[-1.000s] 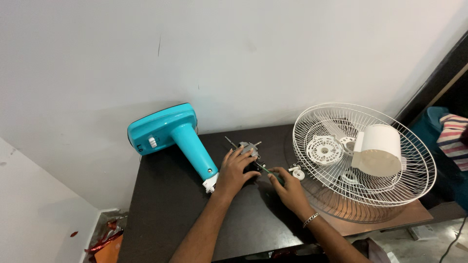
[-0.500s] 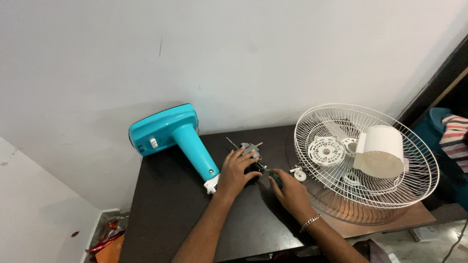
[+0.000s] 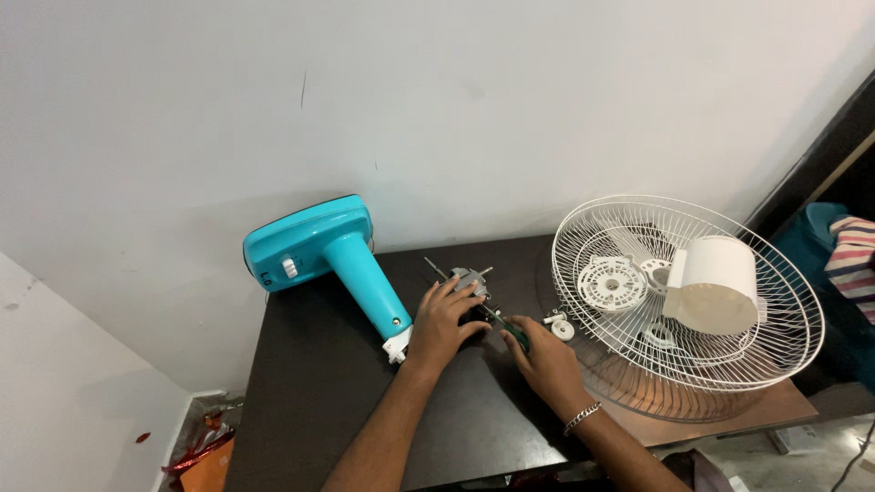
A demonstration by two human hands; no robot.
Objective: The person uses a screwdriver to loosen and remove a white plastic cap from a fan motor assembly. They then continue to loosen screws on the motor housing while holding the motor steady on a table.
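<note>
Little movement is noted since the earlier frames: both hands are kept at the same spot at frame centre, and the view is shifted only slightly. Left hand (image 3: 444,323) is laid half-open, fingers spread, over the small grey fan motor (image 3: 467,284) on the dark table (image 3: 314,392), pressing it down. Right hand (image 3: 545,362) is curled shut around a green-handled screwdriver (image 3: 510,331), whose shaft is pointed up-left into the motor. A teal fan stand (image 3: 333,257) is seen lying on its side at centre left, its neck ending just beside the left wrist. Small white fittings (image 3: 558,325) lie just right of the right hand. White wire fan guards (image 3: 685,301) fill the right side, with a white motor cover (image 3: 715,284) resting inside.
</note>
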